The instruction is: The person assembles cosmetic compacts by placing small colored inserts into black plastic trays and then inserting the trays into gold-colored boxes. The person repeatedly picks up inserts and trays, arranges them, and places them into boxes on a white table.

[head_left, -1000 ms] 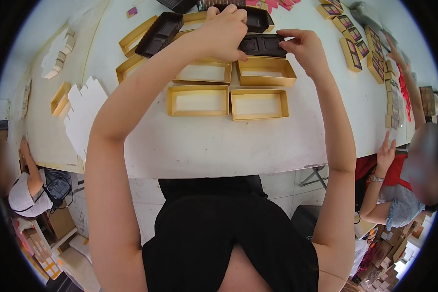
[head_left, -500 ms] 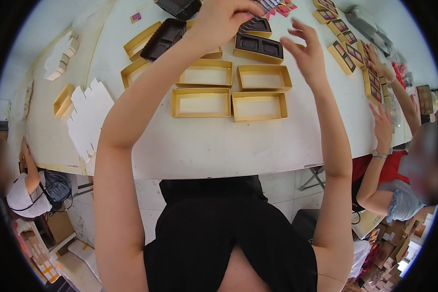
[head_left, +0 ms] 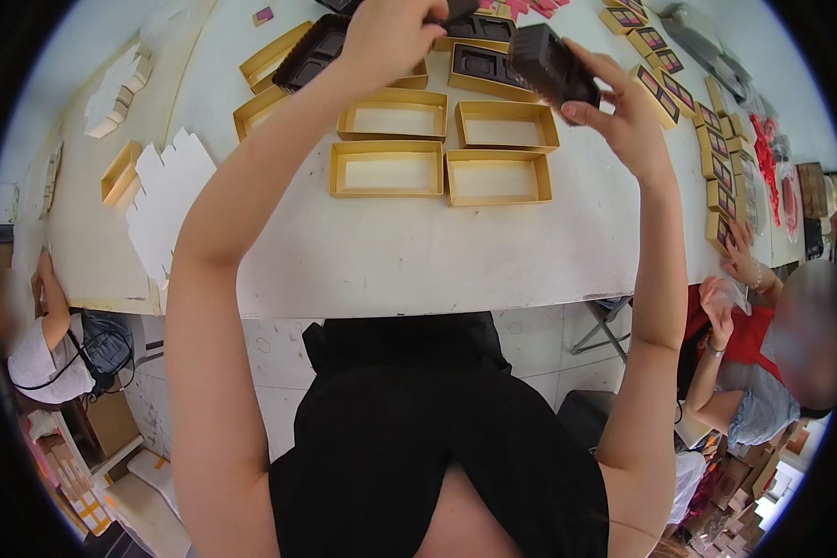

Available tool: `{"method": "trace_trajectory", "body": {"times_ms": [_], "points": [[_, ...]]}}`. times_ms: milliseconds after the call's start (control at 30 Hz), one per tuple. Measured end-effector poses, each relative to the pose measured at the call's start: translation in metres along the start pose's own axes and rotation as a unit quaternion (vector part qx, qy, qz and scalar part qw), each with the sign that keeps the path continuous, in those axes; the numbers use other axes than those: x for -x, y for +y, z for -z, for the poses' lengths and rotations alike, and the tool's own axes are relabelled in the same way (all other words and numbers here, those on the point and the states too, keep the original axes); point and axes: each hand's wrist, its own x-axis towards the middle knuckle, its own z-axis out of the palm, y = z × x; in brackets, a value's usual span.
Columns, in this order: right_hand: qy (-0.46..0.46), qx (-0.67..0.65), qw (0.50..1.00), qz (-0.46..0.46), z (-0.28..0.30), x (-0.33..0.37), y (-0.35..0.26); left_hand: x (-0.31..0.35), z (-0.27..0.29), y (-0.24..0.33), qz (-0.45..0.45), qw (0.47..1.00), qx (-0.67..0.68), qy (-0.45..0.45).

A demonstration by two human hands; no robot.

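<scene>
Seen from the head camera, the right hand (head_left: 623,116) grips a stack of black plastic trays (head_left: 551,63) above the white table (head_left: 391,251). The left hand (head_left: 395,33) appears closed on another black tray, partly hidden. Empty gold boxes (head_left: 388,169) lie in rows below.

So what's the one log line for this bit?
right hand: holds black tray | left hand: over gold boxes, grip unclear | white table
</scene>
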Motion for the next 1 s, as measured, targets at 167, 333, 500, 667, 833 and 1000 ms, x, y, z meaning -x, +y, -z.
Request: {"method": "trace_trajectory", "body": {"times_ms": [167, 333, 500, 667, 833, 1000], "points": [[-0.037, -0.022, 0.997, -0.061, -0.006, 0.005, 0.002, 0.014, 0.006, 0.052, 0.146, 0.955, 0.198, -0.163], [-0.048, -0.146, 0.984, -0.095, -0.011, 0.001, -0.011, 0.017, 0.000, 0.051, 0.186, 0.864, 0.434, -0.176], [0.037, -0.226, 0.973, -0.042, -0.014, -0.003, 0.001, 0.007, -0.001, 0.045, 0.229, 0.856, 0.439, -0.148], [0.092, -0.303, 0.946, -0.067, -0.019, -0.005, -0.001, -0.012, -0.006, 0.057, 0.249, 0.798, 0.538, -0.108], [0.164, -0.299, 0.937, -0.071, -0.014, -0.010, -0.008, -0.032, 0.014, 0.060, 0.341, 0.830, 0.439, -0.040], [0.055, -0.084, 0.986, -0.136, 0.007, 0.000, 0.001, -0.059, 0.066, 0.017, 0.239, 0.954, 0.017, -0.179]]}}
